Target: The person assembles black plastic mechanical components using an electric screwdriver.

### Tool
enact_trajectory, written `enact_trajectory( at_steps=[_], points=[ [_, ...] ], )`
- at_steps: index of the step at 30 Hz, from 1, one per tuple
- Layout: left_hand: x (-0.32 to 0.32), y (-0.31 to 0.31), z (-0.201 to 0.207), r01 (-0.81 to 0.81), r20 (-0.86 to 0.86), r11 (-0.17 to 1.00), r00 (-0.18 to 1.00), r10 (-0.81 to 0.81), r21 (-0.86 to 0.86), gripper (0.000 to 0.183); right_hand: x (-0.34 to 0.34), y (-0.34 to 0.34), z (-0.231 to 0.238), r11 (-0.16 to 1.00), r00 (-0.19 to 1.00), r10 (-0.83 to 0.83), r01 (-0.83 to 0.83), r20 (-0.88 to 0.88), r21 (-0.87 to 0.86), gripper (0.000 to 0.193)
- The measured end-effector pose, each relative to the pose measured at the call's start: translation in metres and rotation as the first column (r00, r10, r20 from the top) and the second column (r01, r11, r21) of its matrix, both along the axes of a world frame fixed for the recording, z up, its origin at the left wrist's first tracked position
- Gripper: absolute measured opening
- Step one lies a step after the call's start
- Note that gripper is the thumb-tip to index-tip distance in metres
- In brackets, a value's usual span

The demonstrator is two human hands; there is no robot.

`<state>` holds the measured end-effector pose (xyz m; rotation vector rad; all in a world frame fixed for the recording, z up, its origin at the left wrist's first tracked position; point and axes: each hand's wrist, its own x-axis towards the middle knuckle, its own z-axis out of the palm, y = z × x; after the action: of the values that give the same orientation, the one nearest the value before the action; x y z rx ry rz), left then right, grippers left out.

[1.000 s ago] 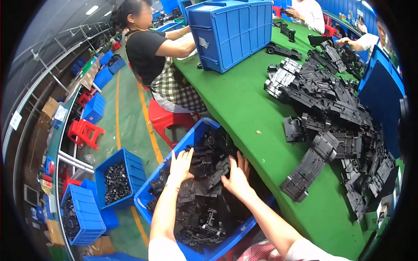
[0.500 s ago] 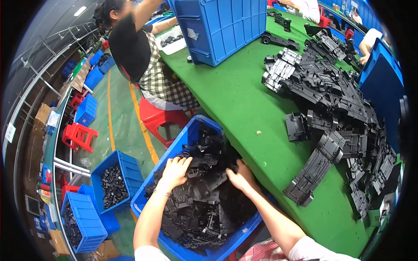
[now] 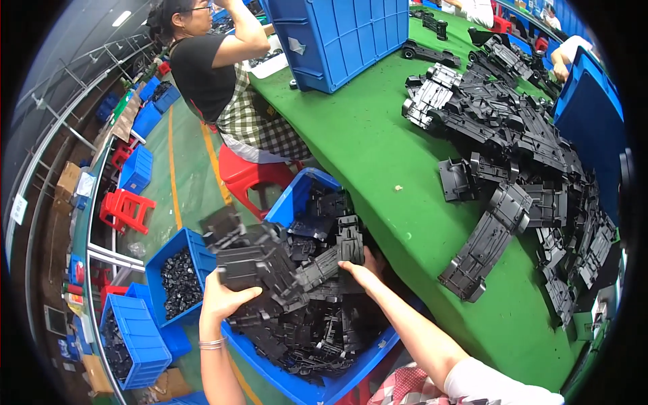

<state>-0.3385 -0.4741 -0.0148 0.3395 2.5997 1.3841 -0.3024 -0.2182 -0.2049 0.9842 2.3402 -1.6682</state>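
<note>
My left hand is closed on several black plastic chassis parts, lifted over the left rim of a deep blue bin. These parts are partly blurred. With thumb on top and fingers behind, my right hand grips another black toy car chassis at the bin's table side. Below both hands, a heap of similar black parts fills the bin. Some held pieces overlap the heap, so where they end is hard to make out.
Beside the bin runs a green-topped table with a pile of black chassis. A large blue crate stands at its far end. A person in a checked apron sits on a red stool. More blue bins are on the floor at left.
My hands have come up out of the heap with black chassis parts. The left has moved left over the bin's rim. The seated person's arm has lowered.
</note>
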Motion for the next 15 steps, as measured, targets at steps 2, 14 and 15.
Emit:
enact_trajectory(
  at_steps=[2, 14, 15],
  points=[
    [0.008, -0.012, -0.023, -0.175, 0.179, 0.915, 0.977, 0.116, 0.365, 0.05, -0.003, 0.003, -0.002, 0.994, 0.998, 0.058, -0.058, 0.003, 0.096, 0.085],
    [-0.025, 0.03, -0.133, -0.352, 0.618, 0.932, 0.754, 0.224, 0.092, 0.054, -0.034, 0.047, 0.021, 0.762, 0.961, -0.025, 0.196, 0.274, -0.617, 0.053],
    [-0.027, 0.034, -0.127, -0.287, 0.65, 0.958, 0.725, 0.227, -0.014, 0.056, -0.034, 0.052, 0.037, 0.725, 0.966, 0.027, 0.157, 0.256, -0.67, 0.062]
  ],
)
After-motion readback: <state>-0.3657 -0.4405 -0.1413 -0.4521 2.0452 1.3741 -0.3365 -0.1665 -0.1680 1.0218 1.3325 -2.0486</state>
